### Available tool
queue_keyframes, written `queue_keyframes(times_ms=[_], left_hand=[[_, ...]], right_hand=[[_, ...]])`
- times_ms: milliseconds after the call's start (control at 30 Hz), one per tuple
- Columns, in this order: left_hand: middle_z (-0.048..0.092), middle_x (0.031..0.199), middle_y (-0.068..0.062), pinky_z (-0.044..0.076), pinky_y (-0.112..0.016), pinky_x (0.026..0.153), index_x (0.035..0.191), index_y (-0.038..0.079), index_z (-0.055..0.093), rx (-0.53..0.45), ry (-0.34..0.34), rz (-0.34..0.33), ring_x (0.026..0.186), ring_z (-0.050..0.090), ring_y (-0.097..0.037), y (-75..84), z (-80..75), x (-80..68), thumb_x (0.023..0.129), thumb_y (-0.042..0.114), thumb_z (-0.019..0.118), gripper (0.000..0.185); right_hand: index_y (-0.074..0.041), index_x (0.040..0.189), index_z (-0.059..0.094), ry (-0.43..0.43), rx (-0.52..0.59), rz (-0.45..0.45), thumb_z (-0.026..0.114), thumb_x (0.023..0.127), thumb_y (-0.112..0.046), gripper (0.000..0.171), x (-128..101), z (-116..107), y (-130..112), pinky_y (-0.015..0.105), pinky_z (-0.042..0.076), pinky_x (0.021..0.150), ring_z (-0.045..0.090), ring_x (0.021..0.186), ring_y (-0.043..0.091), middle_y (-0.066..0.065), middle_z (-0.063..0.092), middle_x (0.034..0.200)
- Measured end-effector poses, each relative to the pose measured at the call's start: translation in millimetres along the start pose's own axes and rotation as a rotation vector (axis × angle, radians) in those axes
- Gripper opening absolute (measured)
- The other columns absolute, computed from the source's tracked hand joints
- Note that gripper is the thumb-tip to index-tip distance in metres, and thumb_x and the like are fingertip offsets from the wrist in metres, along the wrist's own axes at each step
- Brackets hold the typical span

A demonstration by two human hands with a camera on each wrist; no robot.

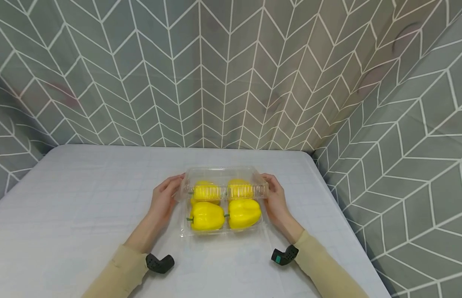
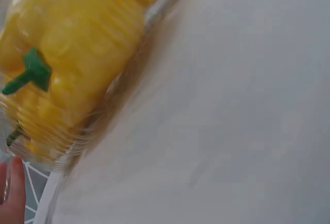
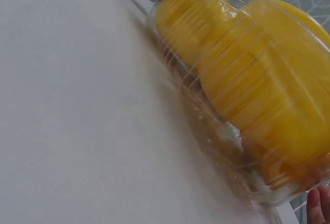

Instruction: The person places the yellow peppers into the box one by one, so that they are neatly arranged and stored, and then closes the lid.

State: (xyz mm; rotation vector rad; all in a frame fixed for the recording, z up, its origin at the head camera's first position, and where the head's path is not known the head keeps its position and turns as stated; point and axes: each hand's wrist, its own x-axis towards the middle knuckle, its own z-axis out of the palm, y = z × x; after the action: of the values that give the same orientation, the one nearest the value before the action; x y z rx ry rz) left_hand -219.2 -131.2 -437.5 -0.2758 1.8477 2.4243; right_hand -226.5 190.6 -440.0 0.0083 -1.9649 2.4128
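Note:
A clear plastic clamshell container (image 1: 216, 233) holds several yellow bell peppers in two rows. The front-left pepper (image 1: 208, 216) and front-right pepper (image 1: 244, 214) lie uncovered, green stems pointing left. Its hinged-looking clear lid (image 1: 223, 173) slants over the back peppers. My left hand (image 1: 165, 196) grips the lid's left side, while my right hand (image 1: 276, 200) grips the right side, fingers partly hidden behind the edge. In the left wrist view, a pepper with a green stem (image 2: 77, 43) shows through ribbed plastic, near my fingertips (image 2: 17, 182). Right fingertips (image 3: 314, 206) appear by the container's corner in the right wrist view.
The container rests on a table with a white cloth (image 1: 85, 198). Grey curtains with a white chevron pattern (image 1: 216, 82) hang behind the table and along its right side. Each wrist carries a small black camera (image 1: 160, 263).

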Motion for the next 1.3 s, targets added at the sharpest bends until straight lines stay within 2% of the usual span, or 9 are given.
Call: queue_keyframes(times_ms=[67,233,367,500,667,767,933,1067,1300], left_hand=[[0.048,0.151,0.005,0.032,-0.035,0.122,0.142,0.012,0.054,0.079,-0.006,0.001,0.138,0.041,-0.015,1.5,0.1,-7.2,0.104,0.031,0.05,0.042],[0.041,0.156,0.001,0.034,-0.039,0.12,0.147,0.013,0.048,0.168,-0.046,0.057,0.141,0.04,-0.019,3.0,-0.9,-27.9,0.105,0.028,0.047,0.045],[0.043,0.154,0.001,0.045,-0.026,0.11,0.148,0.015,0.047,0.25,-0.077,0.11,0.135,0.048,-0.021,1.4,-3.5,-45.7,0.104,0.027,0.05,0.045],[0.049,0.15,-0.002,0.046,-0.011,0.097,0.147,0.019,0.049,0.332,-0.095,0.158,0.129,0.055,-0.017,-2.4,-5.8,-60.8,0.102,0.031,0.056,0.047],[0.047,0.152,-0.005,0.047,-0.011,0.097,0.148,0.014,0.048,0.327,-0.115,0.204,0.127,0.058,-0.01,-7.7,-6.9,-74.1,0.101,0.022,0.059,0.048],[0.044,0.155,-0.007,0.048,-0.012,0.097,0.148,0.009,0.046,0.311,-0.133,0.231,0.127,0.058,-0.01,-9.7,-7.3,-80.0,0.101,0.013,0.057,0.049],[0.039,0.158,-0.007,0.051,-0.016,0.097,0.149,0.009,0.045,0.285,-0.157,0.242,0.126,0.057,-0.006,-12.7,-8.2,-86.0,0.099,0.006,0.056,0.051],[0.037,0.159,-0.008,0.052,-0.018,0.096,0.148,0.007,0.045,0.272,-0.174,0.265,0.126,0.056,-0.005,-15.6,-7.9,-88.8,0.097,0.001,0.056,0.053],[0.033,0.16,-0.014,0.051,-0.017,0.098,0.146,0.002,0.045,0.262,-0.178,0.313,0.127,0.055,-0.006,-20.7,-7.1,-92.1,0.093,-0.006,0.056,0.054]], right_hand=[[-0.01,0.125,0.055,-0.016,-0.011,0.001,0.053,0.096,0.005,0.033,-4.0,-2.7,-1.6,0.02,0.052,0.091,0.054,0.12,0.017,0.0,0.059,0.126],[-0.007,0.13,0.056,-0.044,-0.064,0.003,0.051,0.096,-0.001,0.034,-17.8,-8.2,-8.3,0.021,0.052,0.089,0.055,0.118,0.019,0.001,0.056,0.133],[-0.006,0.139,0.052,-0.093,-0.1,0.041,0.046,0.1,-0.012,0.04,-31.5,-12.8,-13.1,0.022,0.048,0.095,0.054,0.12,0.018,0.002,0.052,0.14],[-0.006,0.146,0.047,-0.147,-0.133,0.06,0.042,0.103,-0.019,0.045,-46.7,-17.2,-15.8,0.02,0.042,0.107,0.051,0.127,0.02,0.009,0.049,0.145],[-0.005,0.147,0.046,-0.173,-0.211,0.026,0.047,0.1,-0.015,0.047,-63.6,-21.8,-15.0,0.015,0.043,0.102,0.057,0.12,0.014,0.019,0.054,0.138],[-0.006,0.147,0.046,-0.212,-0.248,0.002,0.048,0.1,-0.013,0.048,-70.1,-25.3,-11.7,0.016,0.044,0.101,0.055,0.122,0.009,0.016,0.051,0.143],[-0.005,0.149,0.042,-0.28,-0.244,-0.032,0.049,0.099,-0.007,0.051,-77.8,-29.4,-6.7,0.02,0.046,0.101,0.05,0.124,0.012,0.014,0.042,0.148],[-0.002,0.15,0.041,-0.289,-0.244,-0.058,0.051,0.096,-0.003,0.055,-82.1,-29.6,-5.4,0.019,0.047,0.094,0.049,0.115,0.014,0.009,0.047,0.134],[0.001,0.152,0.032,-0.34,-0.179,-0.049,0.049,0.097,-0.001,0.058,-85.3,-29.7,-4.5,0.021,0.048,0.066,0.051,0.073,0.009,-0.001,0.051,0.08]])
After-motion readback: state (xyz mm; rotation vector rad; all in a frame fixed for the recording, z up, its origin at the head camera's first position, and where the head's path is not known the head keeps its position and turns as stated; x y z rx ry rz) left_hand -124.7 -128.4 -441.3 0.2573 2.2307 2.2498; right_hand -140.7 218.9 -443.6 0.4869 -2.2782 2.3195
